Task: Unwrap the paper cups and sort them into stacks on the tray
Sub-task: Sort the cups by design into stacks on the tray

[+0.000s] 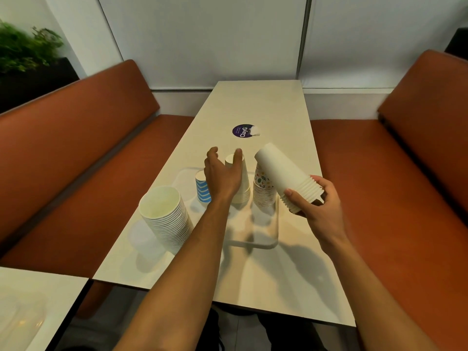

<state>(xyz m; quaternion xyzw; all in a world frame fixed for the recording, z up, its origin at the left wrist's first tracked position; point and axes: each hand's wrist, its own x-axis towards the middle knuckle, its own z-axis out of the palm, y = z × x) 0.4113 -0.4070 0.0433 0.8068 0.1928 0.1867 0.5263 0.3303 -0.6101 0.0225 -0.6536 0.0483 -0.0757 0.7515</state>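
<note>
Stack of plain white cups (286, 176) is held off the table (253, 105), above the right edge of the tray (266, 245), by the right hand (321, 211). Fingers and thumb are curled round its rim end. Long axis is tilted: closed bases point up and toward the table's far-left corner, rims sit in the palm toward the near-right. No wrapper is seen on it.

Matching white stack (244, 181) is stood bases-up near the tray's far edge, just left of the held stack's top end. It is flanked by a blue-striped stack (202, 190) on its left and a patterned stack (264, 196) on its right. The patterned one sits almost under the held cups.

Left hand (222, 173) is stretched out in front of the matching white stack, thumb spread wide from near-straight fingers. Fingertips are blurred, so contact cannot be told. This hand is clearly the nearer one to that stack.

Judgement: merge is pending. Held stack would need to be swung upright, bases up, shifted left and lowered over the matching one, while the patterned neighbour is cleared.

Larger white stack (167, 219) is leaned mouth-up by the table's left edge. Whether it rests on the tray cannot be told.
</note>
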